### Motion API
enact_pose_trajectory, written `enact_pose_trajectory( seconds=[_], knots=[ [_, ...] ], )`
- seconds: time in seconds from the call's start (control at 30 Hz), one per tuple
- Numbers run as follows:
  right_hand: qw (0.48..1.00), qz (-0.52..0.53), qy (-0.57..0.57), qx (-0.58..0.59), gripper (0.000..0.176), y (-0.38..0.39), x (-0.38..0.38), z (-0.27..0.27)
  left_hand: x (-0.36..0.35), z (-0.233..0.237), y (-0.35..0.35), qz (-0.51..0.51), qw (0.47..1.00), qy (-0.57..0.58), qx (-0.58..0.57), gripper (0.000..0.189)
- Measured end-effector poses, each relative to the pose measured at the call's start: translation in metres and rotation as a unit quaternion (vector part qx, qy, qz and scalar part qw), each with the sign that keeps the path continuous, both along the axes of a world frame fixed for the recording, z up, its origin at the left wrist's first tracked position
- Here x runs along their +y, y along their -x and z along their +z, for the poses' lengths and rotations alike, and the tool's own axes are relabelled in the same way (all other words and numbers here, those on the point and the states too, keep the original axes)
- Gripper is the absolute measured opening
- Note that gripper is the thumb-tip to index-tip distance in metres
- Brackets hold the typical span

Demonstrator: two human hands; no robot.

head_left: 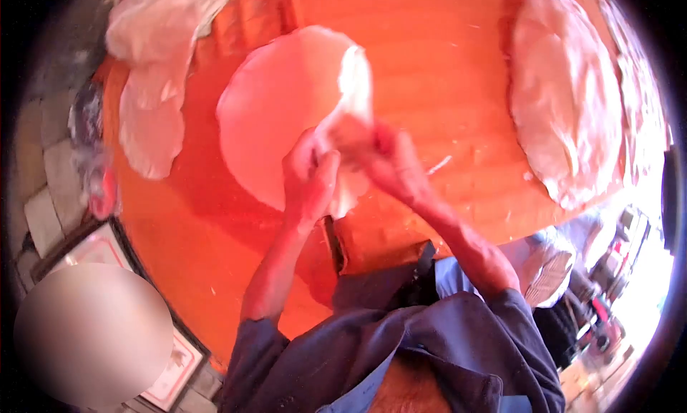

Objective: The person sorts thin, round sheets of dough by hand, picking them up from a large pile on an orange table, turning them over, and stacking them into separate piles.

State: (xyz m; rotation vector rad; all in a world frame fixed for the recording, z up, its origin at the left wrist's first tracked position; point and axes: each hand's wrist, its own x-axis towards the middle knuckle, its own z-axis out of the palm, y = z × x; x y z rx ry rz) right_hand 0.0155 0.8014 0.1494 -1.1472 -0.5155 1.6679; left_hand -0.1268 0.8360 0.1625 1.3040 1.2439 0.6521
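Note:
A large, thin, round pale sheet (pixel 272 112) lies on the orange-covered surface in front of me. Its right edge is lifted and folded, with a bright white strip catching the light. My left hand (pixel 311 173) is closed at the near right edge of this sheet, thumb pressed toward curled fingers. Just to its right, my right hand (pixel 386 155) has its fingers bent in on the same folded edge, somewhat smeared by motion. The two hands are close together, and the part of the sheet between them is mostly hidden by the fingers.
Pale sheets lie stacked in an oval pile (pixel 569 105) on the right. Another crumpled pale pile (pixel 157 27) hangs toward me at the far left. The orange cover (pixel 444 62) has ridges and small white scraps. A framed panel (pixel 107 248) leans by the left edge, above floor tiles.

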Motion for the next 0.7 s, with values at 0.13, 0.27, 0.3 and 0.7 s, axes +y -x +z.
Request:
enact_pose_trajectory(
  seconds=[0.13, 0.27, 0.3, 0.7],
  knots=[
    [0.981, -0.011, -0.072, -0.181, 0.020, -0.016, -0.014, 0.014, 0.012, -0.019, 0.056, 0.018, 0.999, -0.044, 0.022, 0.028],
    [0.990, -0.034, -0.042, -0.132, 0.022, -0.112, -0.035, 0.056, 0.029, -0.055, 0.171, 0.112, 0.992, -0.014, -0.061, 0.037],
    [0.982, -0.104, -0.076, -0.139, 0.023, -0.139, -0.046, 0.058, 0.024, -0.060, 0.189, 0.115, 0.991, -0.010, -0.066, 0.040],
    [0.642, -0.191, -0.070, -0.739, 0.040, -0.411, -0.108, 0.303, -0.001, 0.015, 0.103, 0.183, 0.982, 0.033, -0.014, 0.053]
  ],
)
